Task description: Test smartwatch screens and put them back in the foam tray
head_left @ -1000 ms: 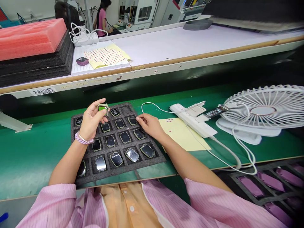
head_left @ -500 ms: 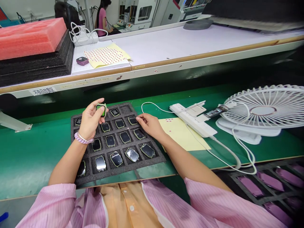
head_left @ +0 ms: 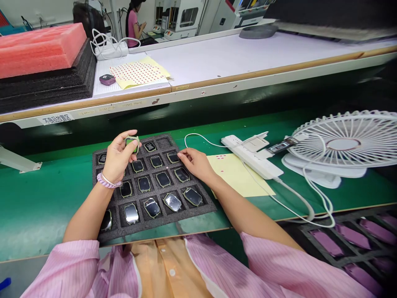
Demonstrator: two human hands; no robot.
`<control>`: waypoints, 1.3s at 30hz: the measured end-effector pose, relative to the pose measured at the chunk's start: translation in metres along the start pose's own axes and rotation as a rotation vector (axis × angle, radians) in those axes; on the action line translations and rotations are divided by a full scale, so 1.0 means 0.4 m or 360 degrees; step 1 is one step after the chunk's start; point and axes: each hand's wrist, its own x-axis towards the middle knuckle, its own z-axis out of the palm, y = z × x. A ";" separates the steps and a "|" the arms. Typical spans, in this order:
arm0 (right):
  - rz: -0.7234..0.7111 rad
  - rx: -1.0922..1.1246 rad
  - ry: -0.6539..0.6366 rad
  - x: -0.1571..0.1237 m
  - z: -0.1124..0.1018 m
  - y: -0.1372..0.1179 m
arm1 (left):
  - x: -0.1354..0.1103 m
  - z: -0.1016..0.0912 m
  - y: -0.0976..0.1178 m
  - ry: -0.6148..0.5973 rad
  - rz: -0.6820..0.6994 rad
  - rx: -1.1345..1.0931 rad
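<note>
My left hand (head_left: 118, 155) pinches a smartwatch (head_left: 132, 142) with a light green frame, raised over the back left of the dark foam tray (head_left: 189, 213). The thumb covers part of its screen. Several similar smartwatches lie face up in the tray's pockets, among them one with white text on its screen (head_left: 150, 147). At the tray's right edge is my right hand (head_left: 197, 162), its fingers curled. Those fingertips are beside a dark-screened smartwatch (head_left: 173, 157); whether they grip it or the foam is unclear.
Right of the tray are a yellow sheet (head_left: 238, 176), a white power strip (head_left: 252, 157) with cables and a white fan (head_left: 344, 142). A shelf (head_left: 198, 89) runs behind, bearing pink foam (head_left: 43, 47). Purple parts (head_left: 353, 236) fill another tray lower right. A person (head_left: 133, 25) sits beyond.
The smartwatch in my left hand has tilted slightly; its screen showed green and now looks pale. My right hand is still. The person in the background has raised a hand.
</note>
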 end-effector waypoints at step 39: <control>-0.0022 -0.0001 -0.0010 0.001 -0.003 -0.004 | -0.004 -0.001 0.000 -0.0053 -0.0067 0.0037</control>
